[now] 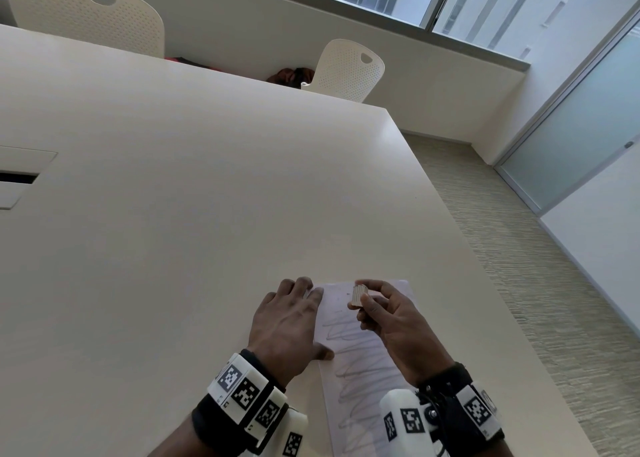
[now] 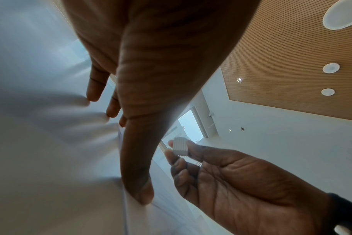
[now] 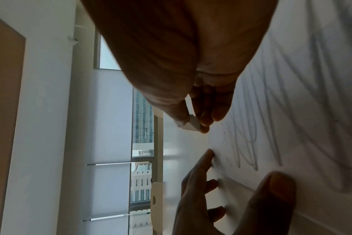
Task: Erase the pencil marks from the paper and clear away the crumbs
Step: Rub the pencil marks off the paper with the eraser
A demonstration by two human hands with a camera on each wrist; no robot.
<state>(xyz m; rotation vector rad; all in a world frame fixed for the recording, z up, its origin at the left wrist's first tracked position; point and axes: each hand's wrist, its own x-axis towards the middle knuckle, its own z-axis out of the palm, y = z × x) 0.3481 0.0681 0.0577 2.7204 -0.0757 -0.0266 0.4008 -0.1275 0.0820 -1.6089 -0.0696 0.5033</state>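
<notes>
- Cream-white, matt meeting table (image 1: pixel 207 186) carries the work, with perforated white chairs (image 1: pixel 346 69) at its far edge and a window behind them.
- A long white sheet of paper (image 1: pixel 367 397) lies near the table's right edge, crossed by grey zigzag pencil marks (image 1: pixel 360 352) along most of its length.
- Only the far end of the sheet looks faint or rubbed; a few dark specks there may be crumbs.
- My judgement: erasing has barely started, and nearly all the marks and the whole crumb clearing are left.
- The left hand (image 1: pixel 287 325) lies flat with spread fingers, its thumb pressing the sheet's left edge.
- The right hand (image 1: pixel 391 321) pinches a small ribbed, off-white eraser block (image 1: pixel 358 295) between thumb and fingertips, above the sheet's far end.
- Whether the eraser touches the paper cannot be told.
- The sheet's near end is hidden by the wrist cameras.
</notes>
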